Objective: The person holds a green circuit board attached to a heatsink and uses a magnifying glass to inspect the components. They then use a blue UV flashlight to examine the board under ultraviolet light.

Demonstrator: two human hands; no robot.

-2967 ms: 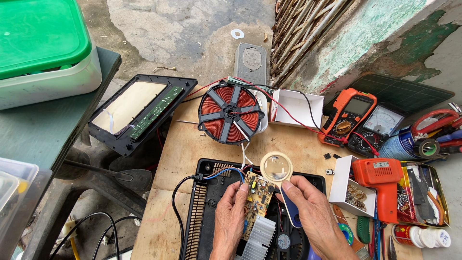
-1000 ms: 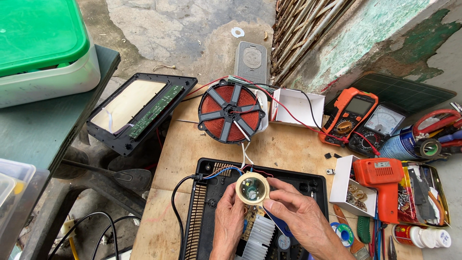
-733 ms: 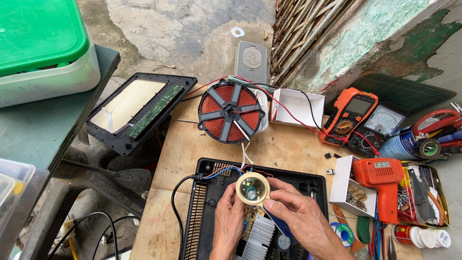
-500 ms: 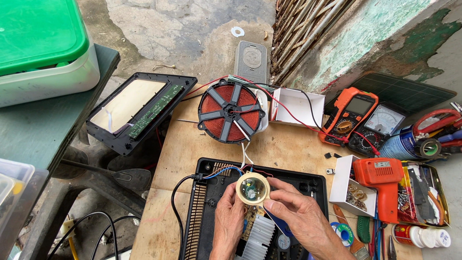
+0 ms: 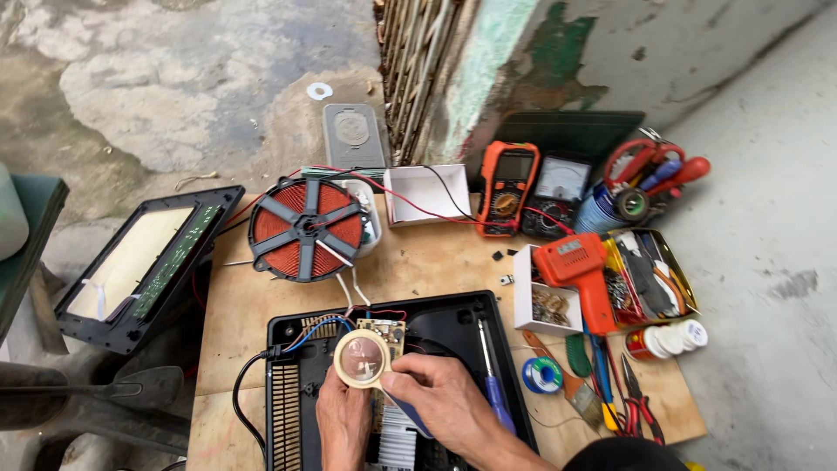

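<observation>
Two hands (image 5: 344,423) (image 5: 436,401), one magnifier (image 5: 361,358) (round), one board (image 5: 381,335).

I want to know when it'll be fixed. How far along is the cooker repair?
Done: the black housing is open, the copper coil lifted out and the top panel set aside. In hand: the right hand holds a magnifying glass over the circuit board, steadied by the left hand. Left: everything is still apart.

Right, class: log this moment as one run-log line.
left hand: steadies circuit board | right hand: holds magnifying glass over board | black cooker base on wooden board
</observation>
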